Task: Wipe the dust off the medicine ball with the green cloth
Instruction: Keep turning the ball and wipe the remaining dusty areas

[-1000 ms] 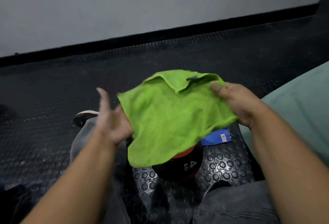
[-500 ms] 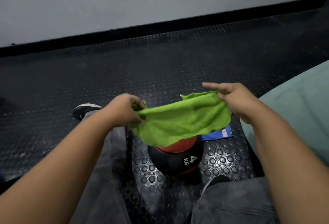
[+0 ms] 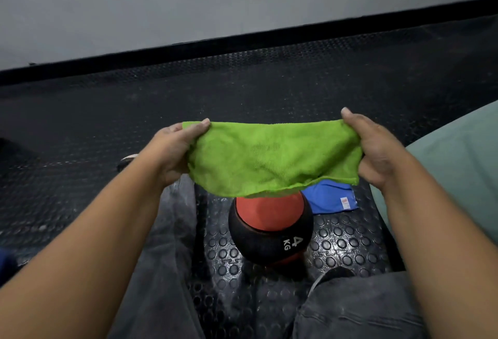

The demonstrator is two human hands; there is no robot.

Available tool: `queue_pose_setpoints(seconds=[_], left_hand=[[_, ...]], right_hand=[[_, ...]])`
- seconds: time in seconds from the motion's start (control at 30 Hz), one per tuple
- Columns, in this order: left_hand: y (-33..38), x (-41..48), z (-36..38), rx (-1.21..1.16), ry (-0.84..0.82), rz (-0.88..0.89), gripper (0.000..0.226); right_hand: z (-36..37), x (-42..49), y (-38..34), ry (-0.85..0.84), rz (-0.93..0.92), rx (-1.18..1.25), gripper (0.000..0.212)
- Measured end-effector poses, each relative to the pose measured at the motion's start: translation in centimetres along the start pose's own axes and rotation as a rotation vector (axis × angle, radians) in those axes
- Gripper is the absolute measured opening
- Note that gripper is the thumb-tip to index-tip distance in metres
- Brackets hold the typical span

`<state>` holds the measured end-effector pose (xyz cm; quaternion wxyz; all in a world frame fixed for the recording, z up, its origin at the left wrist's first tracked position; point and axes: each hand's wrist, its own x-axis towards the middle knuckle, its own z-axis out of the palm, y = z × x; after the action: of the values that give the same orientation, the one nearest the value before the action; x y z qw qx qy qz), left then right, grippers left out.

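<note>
The green cloth (image 3: pixel 272 158) is folded and stretched flat between both hands, held in the air above the medicine ball. My left hand (image 3: pixel 172 150) grips its left end and my right hand (image 3: pixel 374 147) grips its right end. The medicine ball (image 3: pixel 269 228), black and red with "4 KG" printed on it, sits on the studded rubber floor between my legs. The cloth's lower edge hides the top of the ball; I cannot tell whether they touch.
A blue cloth (image 3: pixel 331 198) lies on the floor just right of the ball. A pale green cushion (image 3: pixel 452 177) fills the right side. My legs in grey jeans (image 3: pixel 167 258) flank the ball. A grey wall with a black skirting (image 3: pixel 242 47) stands behind.
My left hand has taken hold of the cloth's left end. Both hands moved apart and pulled the folded cloth out into a wide, taut band above the ball.
</note>
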<state>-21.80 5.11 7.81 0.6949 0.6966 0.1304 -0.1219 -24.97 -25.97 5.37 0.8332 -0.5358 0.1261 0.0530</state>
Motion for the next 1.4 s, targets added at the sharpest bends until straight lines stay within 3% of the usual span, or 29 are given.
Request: queue_pose_setpoints(seconds=[0.07,0.17,0.27,0.33,0.43,0.53,0.63,0.7,0.73,0.77,0.83,0.9,0.97,1.07,1.1,1.2,1.27,1.4], left_hand=[[-0.7,-0.2,1.7,-0.019,-0.014,-0.032,0.012],[-1.1,-1.1,5.2,-0.048,-0.04,-0.017,0.015],[-1.2,-1.9,8.5,-0.044,-0.179,-0.036,0.045],[-1.3,-2.4,10.2,-0.135,-0.28,-0.066,0.064],[-1.6,-2.6,10.9,-0.293,-0.377,-0.135,0.081],[-1.3,-2.4,10.9,-0.379,-0.493,-0.142,0.086],[-1.9,-1.1,10.5,-0.25,-0.391,-0.012,0.065],[-3.7,0.6,8.8,0.073,-0.12,0.203,0.035],[-5.1,1.6,7.4,0.233,-0.005,0.272,0.031],[-6.7,2.3,6.1,0.363,0.031,0.257,0.044],[-10.2,2.5,4.0,0.57,-0.097,0.017,0.106],[-13.5,2.4,2.9,0.72,-0.265,-0.156,0.15],[-16.3,2.3,2.9,0.761,-0.333,-0.179,0.158],[-20.0,2.3,3.6,0.718,-0.286,-0.066,0.167],[-21.0,2.3,3.7,0.699,-0.259,-0.013,0.168],[-22.5,2.4,3.7,0.635,-0.218,0.065,0.164],[-22.8,2.6,3.5,0.632,-0.213,0.073,0.161],[-23.0,2.4,3.3,0.588,-0.228,0.082,0.157]], right_hand=[[0.6,0.0,0.3,0.003,0.021,0.026,0.017],[2.2,-0.3,0.3,-0.039,-0.02,-0.064,0.022],[4.4,-0.9,0.6,-0.222,-0.036,-0.301,0.042],[5.8,-1.5,1.1,-0.281,-0.102,-0.553,0.044],[6.3,-1.5,2.3,-0.148,-0.286,-0.682,0.042],[5.3,-0.4,4.4,-0.049,-0.375,-0.54,0.075],[3.8,1.2,6.1,0.093,-0.153,-0.13,0.067],[2.7,2.2,6.7,0.267,-0.009,-0.056,0.046],[1.9,2.7,7.0,0.357,-0.017,-0.114,0.036],[1.4,3.0,7.2,0.424,-0.082,-0.22,0.029],[1.2,3.2,7.7,0.431,-0.29,-0.442,0.03],[2.3,2.9,8.5,0.261,-0.377,-0.542,0.042],[3.1,2.5,10.9,0.064,-0.39,-0.777,0.052],[2.6,2.1,15.4,-0.115,-0.411,-1.51,0.057],[2.3,2.2,16.5,-0.164,-0.361,-1.615,0.057],[1.8,4.3,18.1,-0.192,-0.153,-1.531,0.051],[1.7,7.0,18.1,-0.128,-0.047,-1.448,0.047],[2.3,11.4,16.7,-0.031,0.378,-1.127,0.034]])
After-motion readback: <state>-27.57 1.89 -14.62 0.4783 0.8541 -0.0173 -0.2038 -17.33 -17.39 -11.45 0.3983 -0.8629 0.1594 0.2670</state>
